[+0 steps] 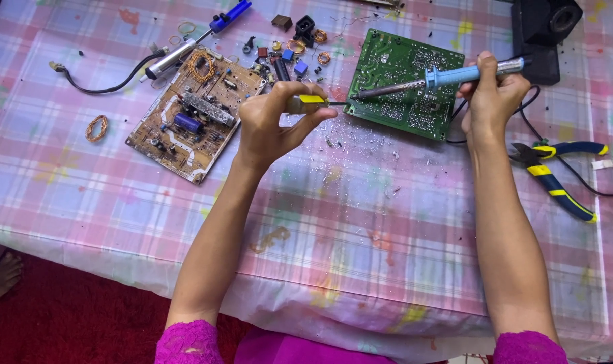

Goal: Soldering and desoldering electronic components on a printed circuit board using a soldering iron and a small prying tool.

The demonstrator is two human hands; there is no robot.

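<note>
My left hand [276,121] grips a small yellow-handled tool [311,100] whose thin metal tip points right at the near-left edge of a green circuit board [401,84]. My right hand [493,94] holds a blue-handled soldering iron [455,75]; its metal shaft slants down-left and its tip rests on the board close to the yellow tool's tip. The green board lies solder side up at the table's far middle. Small bright solder flecks are scattered on the cloth just in front of it.
A brown circuit board [192,114] with components lies at the left. Loose parts and copper coils [289,50] lie behind it, beside a blue-and-silver tool [198,37] and a black cable. Blue-yellow pliers [556,172] lie at the right, a black box [542,30] far right. The checked tablecloth [360,222] covers the table.
</note>
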